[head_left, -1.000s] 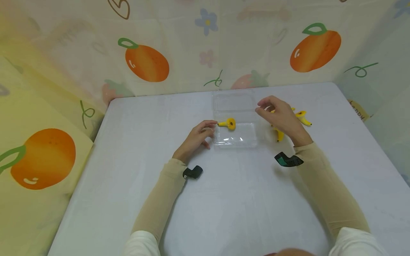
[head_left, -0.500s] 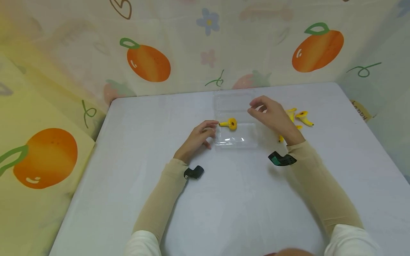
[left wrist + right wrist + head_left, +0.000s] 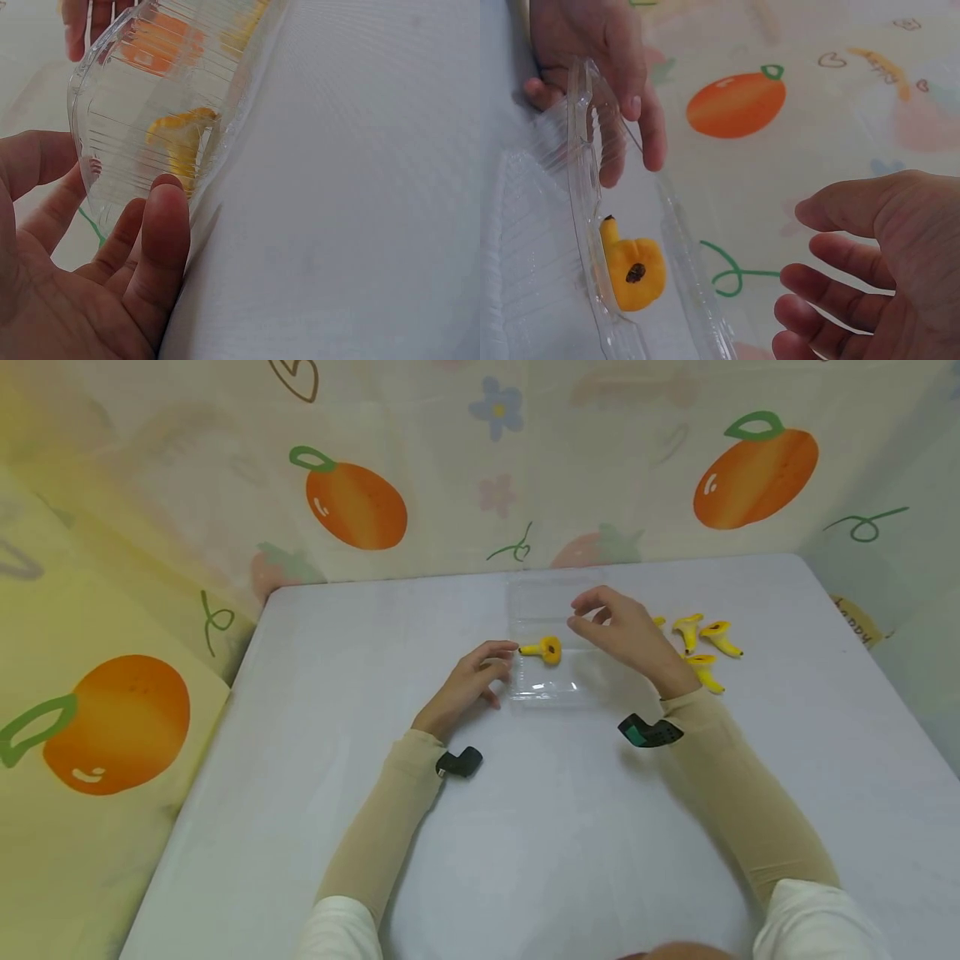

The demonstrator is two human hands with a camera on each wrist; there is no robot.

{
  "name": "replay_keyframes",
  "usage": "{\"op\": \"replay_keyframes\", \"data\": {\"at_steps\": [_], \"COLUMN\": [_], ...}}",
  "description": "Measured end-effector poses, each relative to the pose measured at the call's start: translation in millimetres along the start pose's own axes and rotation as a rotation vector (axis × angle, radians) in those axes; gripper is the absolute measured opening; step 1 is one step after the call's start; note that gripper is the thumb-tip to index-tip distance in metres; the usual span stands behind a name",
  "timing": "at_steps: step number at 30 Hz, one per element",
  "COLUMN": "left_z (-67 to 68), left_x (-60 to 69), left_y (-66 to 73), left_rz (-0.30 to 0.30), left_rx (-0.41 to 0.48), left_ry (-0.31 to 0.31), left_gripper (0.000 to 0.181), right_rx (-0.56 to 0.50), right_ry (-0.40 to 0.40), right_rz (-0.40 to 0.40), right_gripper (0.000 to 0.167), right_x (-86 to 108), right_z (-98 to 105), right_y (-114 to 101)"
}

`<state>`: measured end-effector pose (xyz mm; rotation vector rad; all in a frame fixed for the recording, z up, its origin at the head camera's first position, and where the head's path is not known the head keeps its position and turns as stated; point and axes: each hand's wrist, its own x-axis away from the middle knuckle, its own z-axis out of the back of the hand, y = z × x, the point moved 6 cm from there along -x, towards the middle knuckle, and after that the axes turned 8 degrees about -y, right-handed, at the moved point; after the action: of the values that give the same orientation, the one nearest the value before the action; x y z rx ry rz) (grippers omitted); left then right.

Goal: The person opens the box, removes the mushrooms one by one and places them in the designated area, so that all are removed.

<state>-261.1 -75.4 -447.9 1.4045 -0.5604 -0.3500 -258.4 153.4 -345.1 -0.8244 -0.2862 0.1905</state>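
A clear plastic clamshell box (image 3: 543,697) lies with its lid folded back. Inside it is a small yellow banana-shaped piece (image 3: 550,650) with a flared end and a dark centre, plain too in the right wrist view (image 3: 635,262). My left hand (image 3: 468,683) holds the left end of the box, thumb (image 3: 166,225) against the wall and fingers at the rim. Over the box's right side hovers my right hand (image 3: 626,631), fingers loosely bent and apart, holding nothing; it hides part of the box.
Several more yellow banana-shaped pieces (image 3: 703,672) lie on the white table (image 3: 585,843), right of the box. One is partly behind my right hand. A patterned curtain (image 3: 442,468) hangs behind the table.
My right hand has moved left, from beside the yellow pieces to over the box, uncovering more of those pieces. The left hand keeps its place at the box.
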Motion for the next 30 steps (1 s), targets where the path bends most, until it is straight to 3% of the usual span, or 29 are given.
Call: {"op": "replay_keyframes", "data": {"at_steps": [30], "left_z": [0.2], "left_x": [0.2], "left_y": [0.9], "left_rz": [0.014], "left_rx": [-0.017], "left_ry": [0.002], "left_gripper": [0.039], "right_rx": [0.013], "right_ry": [-0.089], "right_rz": [0.004], "right_gripper": [0.045], "right_x": [-15.1], "right_z": [-23.2], "right_y": [4.1]}}
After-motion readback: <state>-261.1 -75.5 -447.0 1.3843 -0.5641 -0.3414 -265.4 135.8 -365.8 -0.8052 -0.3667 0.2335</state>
